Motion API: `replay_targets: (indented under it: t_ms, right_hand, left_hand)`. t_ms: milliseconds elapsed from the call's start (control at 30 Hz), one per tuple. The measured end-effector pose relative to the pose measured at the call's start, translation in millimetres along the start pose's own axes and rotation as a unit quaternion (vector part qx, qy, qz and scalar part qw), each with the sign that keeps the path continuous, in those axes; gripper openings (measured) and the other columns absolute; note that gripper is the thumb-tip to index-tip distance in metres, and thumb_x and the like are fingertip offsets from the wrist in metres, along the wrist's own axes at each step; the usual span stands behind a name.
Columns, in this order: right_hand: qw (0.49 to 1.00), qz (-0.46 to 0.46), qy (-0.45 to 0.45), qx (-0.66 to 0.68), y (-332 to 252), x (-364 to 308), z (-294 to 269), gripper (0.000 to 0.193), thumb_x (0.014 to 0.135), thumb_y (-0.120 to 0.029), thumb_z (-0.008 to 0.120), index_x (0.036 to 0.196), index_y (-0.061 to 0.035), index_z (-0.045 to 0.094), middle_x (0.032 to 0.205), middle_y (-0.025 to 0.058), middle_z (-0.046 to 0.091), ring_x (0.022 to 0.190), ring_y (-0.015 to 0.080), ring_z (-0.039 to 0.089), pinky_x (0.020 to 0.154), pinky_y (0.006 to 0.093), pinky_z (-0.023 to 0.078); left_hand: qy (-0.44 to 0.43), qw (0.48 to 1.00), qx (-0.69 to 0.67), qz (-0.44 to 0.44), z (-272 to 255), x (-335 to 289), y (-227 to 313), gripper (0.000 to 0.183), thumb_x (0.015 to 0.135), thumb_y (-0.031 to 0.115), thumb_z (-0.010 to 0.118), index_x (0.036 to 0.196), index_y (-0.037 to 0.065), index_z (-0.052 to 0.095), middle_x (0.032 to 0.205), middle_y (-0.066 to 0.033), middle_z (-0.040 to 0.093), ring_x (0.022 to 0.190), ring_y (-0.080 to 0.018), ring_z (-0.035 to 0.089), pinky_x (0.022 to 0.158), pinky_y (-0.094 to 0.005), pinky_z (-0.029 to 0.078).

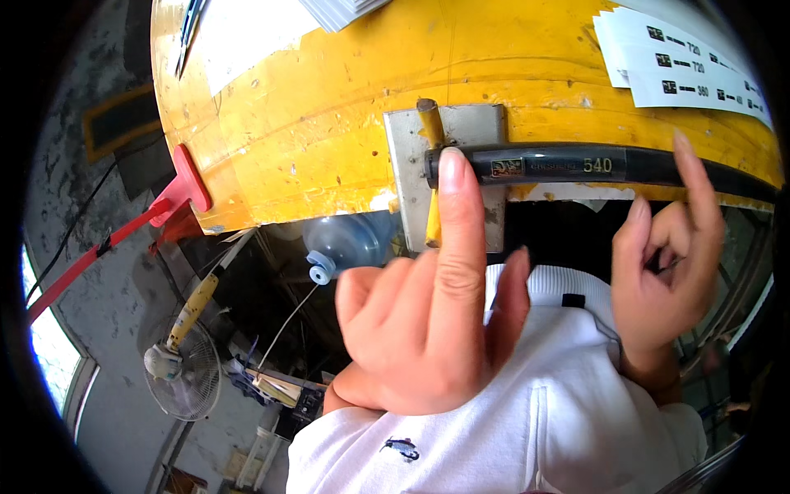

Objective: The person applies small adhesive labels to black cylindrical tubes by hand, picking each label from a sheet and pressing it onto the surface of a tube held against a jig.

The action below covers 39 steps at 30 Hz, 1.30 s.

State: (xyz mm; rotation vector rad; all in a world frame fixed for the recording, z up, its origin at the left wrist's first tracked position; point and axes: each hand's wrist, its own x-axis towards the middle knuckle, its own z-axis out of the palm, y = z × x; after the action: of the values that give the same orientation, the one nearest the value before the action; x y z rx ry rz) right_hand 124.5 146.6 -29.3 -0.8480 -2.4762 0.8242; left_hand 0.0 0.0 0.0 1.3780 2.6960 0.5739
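Note:
A glossy black, slightly curved tube [642, 163] lies across the near edge of the yellow table, with gold markings and a small square emblem near its left end. Under that end is a grey metal plate [485, 123] with a worn yellow rod [429, 123] crossing it. My left hand [420, 321] has its index finger stretched out, its tip at the tube's left end. Its thumb stands apart and the other fingers are curled. My right hand [671, 263] is raised beside the tube's right part, index finger and thumb spread, nothing visible between them.
White label sheets [683, 66] lie at the far right of the yellow table [313, 132]. More paper [255, 41] and tweezers [189, 33] are at the far left. A red-handled tool [181, 193] leans at the left edge. Below are a blue water bottle [346, 243] and a fan [181, 370].

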Motion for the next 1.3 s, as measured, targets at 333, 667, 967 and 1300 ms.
replay_targets:
  t_ms: [333,667,967,1300]
  right_hand:
    - [0.970,-0.123,0.050,-0.204,-6.0,4.3,-50.0,0.037,0.075,0.014,0.070,0.110,0.0004,0.069,0.063,0.0009,0.052,0.052,0.0078,0.042,0.047,0.0201,0.035]
    - [0.964,-0.196,0.084,-0.160,-14.3,-23.2,-102.7,0.033,0.075,0.017,0.068,0.107,0.0146,0.059,0.094,0.0174,0.070,0.059,0.0152,0.056,0.049,0.0225,0.044]
    - [0.958,-0.218,0.113,-0.150,-15.9,-46.0,-117.5,0.029,0.077,0.015,0.067,0.105,0.0147,0.059,0.097,0.0171,0.070,0.068,0.0223,0.064,0.056,0.0258,0.050]
    - [0.954,-0.221,0.151,-0.136,-12.8,-56.5,-121.7,0.028,0.077,0.017,0.065,0.104,0.0149,0.060,0.095,0.0189,0.069,0.071,0.0252,0.065,0.059,0.0276,0.051]
  left_hand:
    - [0.076,0.995,0.024,0.059,-36.7,12.2,-2.1,0.034,0.088,0.028,0.064,0.109,0.002,0.069,0.090,-0.0088,0.049,0.084,-0.0205,0.048,0.073,-0.0292,0.039]
    - [0.113,0.946,-0.280,0.118,-53.1,-12.3,28.0,0.042,0.082,0.033,0.071,0.094,-0.006,0.065,0.075,-0.0109,0.066,0.060,-0.0201,0.055,0.058,-0.0292,0.041]
    - [0.111,0.931,-0.343,0.055,-58.7,-43.8,47.7,0.041,0.086,0.032,0.068,0.091,-0.008,0.064,0.073,-0.0125,0.065,0.057,-0.0190,0.053,0.056,-0.0293,0.039]
    - [0.030,0.906,-0.422,0.013,-59.7,-54.7,55.5,0.038,0.083,0.025,0.070,0.093,-0.010,0.064,0.075,-0.0122,0.064,0.062,-0.0176,0.049,0.060,-0.0287,0.037]
